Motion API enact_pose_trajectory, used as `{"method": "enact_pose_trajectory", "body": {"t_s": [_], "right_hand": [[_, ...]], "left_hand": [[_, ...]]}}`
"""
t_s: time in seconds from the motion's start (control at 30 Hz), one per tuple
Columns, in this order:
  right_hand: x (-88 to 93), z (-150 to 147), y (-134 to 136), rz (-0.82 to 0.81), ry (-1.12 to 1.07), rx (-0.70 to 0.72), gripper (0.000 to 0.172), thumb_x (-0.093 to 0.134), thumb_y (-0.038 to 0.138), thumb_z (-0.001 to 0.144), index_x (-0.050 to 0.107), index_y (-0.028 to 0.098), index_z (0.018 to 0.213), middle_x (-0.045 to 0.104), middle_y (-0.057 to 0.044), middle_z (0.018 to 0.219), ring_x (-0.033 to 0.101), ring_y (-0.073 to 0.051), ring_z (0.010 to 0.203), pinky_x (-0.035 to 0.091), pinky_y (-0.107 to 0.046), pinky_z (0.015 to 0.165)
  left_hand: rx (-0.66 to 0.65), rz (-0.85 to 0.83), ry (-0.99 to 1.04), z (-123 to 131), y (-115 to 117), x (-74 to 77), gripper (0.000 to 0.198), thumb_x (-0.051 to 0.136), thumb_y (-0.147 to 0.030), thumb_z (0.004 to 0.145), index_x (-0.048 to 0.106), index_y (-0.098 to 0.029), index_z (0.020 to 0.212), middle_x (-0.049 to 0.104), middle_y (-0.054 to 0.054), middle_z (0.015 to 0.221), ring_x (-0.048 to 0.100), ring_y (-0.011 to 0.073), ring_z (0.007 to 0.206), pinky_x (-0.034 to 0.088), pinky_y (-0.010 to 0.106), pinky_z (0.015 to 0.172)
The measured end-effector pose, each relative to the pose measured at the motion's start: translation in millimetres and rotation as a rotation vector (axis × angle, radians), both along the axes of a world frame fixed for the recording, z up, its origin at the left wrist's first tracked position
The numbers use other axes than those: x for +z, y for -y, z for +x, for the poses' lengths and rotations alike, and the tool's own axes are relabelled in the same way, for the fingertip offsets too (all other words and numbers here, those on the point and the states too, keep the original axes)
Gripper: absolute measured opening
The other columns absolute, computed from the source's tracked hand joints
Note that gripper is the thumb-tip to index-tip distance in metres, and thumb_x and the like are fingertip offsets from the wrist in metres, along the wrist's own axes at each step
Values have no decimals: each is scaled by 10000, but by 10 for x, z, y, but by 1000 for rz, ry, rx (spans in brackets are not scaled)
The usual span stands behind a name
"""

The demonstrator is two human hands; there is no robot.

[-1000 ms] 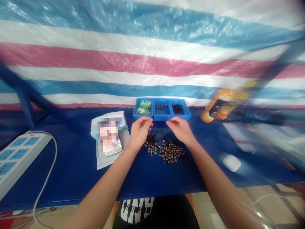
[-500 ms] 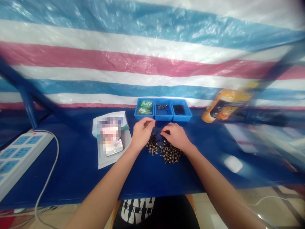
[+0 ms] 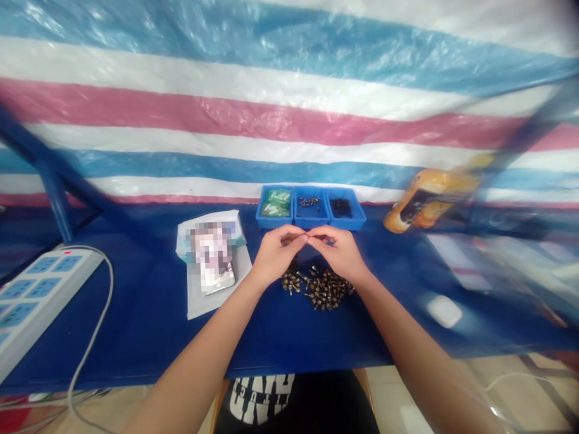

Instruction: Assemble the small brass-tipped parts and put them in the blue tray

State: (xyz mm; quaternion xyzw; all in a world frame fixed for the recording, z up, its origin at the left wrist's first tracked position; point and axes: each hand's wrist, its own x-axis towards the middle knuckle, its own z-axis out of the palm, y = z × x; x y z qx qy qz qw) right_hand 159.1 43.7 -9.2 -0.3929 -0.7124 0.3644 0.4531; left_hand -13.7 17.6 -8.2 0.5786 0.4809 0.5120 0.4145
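Note:
My left hand (image 3: pixel 279 252) and my right hand (image 3: pixel 339 252) meet fingertip to fingertip above the table, just in front of the blue bins. Both are closed in a pinch, and whatever lies between the fingertips is too small and hidden to name. Below my right hand is a heap of small brass-coloured and black screw-like parts (image 3: pixel 327 290). A smaller cluster of similar parts (image 3: pixel 290 282) lies beside it, partly covered by my left hand.
Three joined blue bins (image 3: pixel 311 224) hold white pieces on green, a few metal parts, and dark small parts. To the left lie a phone (image 3: pixel 219 281) on white packaging (image 3: pixel 197 305) and a power strip (image 3: pixel 45 285). Rightward are an orange bottle (image 3: pixel 415 200) and a white case (image 3: pixel 445 311).
Both hands have come together, my right hand moving up and left from the heap until its fingertips meet those of my left hand.

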Motion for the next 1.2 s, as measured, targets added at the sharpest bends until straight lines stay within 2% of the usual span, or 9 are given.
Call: {"method": "enact_pose_trajectory", "body": {"t_s": [0.13, 0.33, 0.5, 0.6, 0.67, 0.73, 0.87, 1.03, 1.2], "right_hand": [[11, 3, -7, -107, -76, 20, 237, 655, 389, 869, 704, 211, 1017, 737, -43, 933, 667, -193, 846, 503, -329, 785], [-16, 9, -34, -142, -23, 23, 335, 566, 489, 914, 628, 198, 759, 672, -18, 762, 625, -167, 754, 489, -298, 748], [-64, 48, -118, -220, -114, -57, 392, 583, 509, 885, 582, 197, 648, 599, -5, 628, 571, -147, 624, 475, -281, 654], [-80, 102, -174, -272, -268, -230, 346, 635, 540, 835, 609, 197, 802, 613, 5, 656, 560, -133, 570, 472, -273, 593], [-70, 141, -195, -292, -342, -350, 415, 687, 551, 790, 598, 209, 1007, 650, 11, 723, 563, -123, 549, 462, -260, 557], [-53, 172, -202, -285, -345, -412, 444, 695, 542, 786, 590, 209, 1062, 655, 12, 741, 552, -113, 536, 443, -248, 534], [-34, 200, -190, -193, -175, -346, 284, 641, 463, 846, 659, 187, 909, 654, -13, 716, 578, -140, 601, 466, -271, 579], [-25, 275, -141, 40, 378, 33, 174, 619, 324, 881, 760, 243, 946, 731, -50, 982, 653, -204, 881, 502, -366, 845], [-61, 414, -141, 118, 750, 106, 159, 695, 326, 839, 784, 329, 971, 717, -36, 1048, 622, -248, 1018, 459, -421, 944]], "left_hand": [[16, -19, 52, -12, -4, 16, 214, 737, -371, 797, 718, -172, 871, 751, 48, 867, 683, 174, 775, 535, 308, 777], [12, 3, 71, -2, -4, -7, 230, 762, -365, 775, 721, -173, 892, 754, 54, 905, 693, 182, 841, 534, 307, 820], [68, -59, 70, 11, 20, 72, 312, 688, -439, 827, 701, -184, 1007, 755, 63, 909, 677, 175, 768, 532, 291, 713], [93, -70, 58, 10, 24, 101, 269, 669, -420, 836, 703, -176, 944, 754, 70, 896, 667, 171, 754, 519, 279, 689], [94, -77, 46, 7, 21, 94, 247, 667, -403, 836, 705, -177, 928, 752, 67, 880, 661, 168, 747, 512, 274, 683], [98, -88, 33, -1, 13, 72, 239, 660, -401, 840, 705, -180, 918, 748, 61, 863, 656, 165, 739, 507, 272, 682], [139, -71, -25, -37, -10, 15, 235, 650, -410, 845, 707, -189, 901, 739, 45, 840, 652, 165, 740, 502, 277, 716], [181, -38, -74, -75, -37, -30, 213, 637, -389, 847, 711, -196, 897, 736, 35, 850, 655, 171, 772, 496, 281, 760], [189, -30, -101, -75, -49, -49, 225, 626, -403, 847, 717, -205, 899, 743, 38, 876, 670, 188, 809, 496, 296, 785]]}}
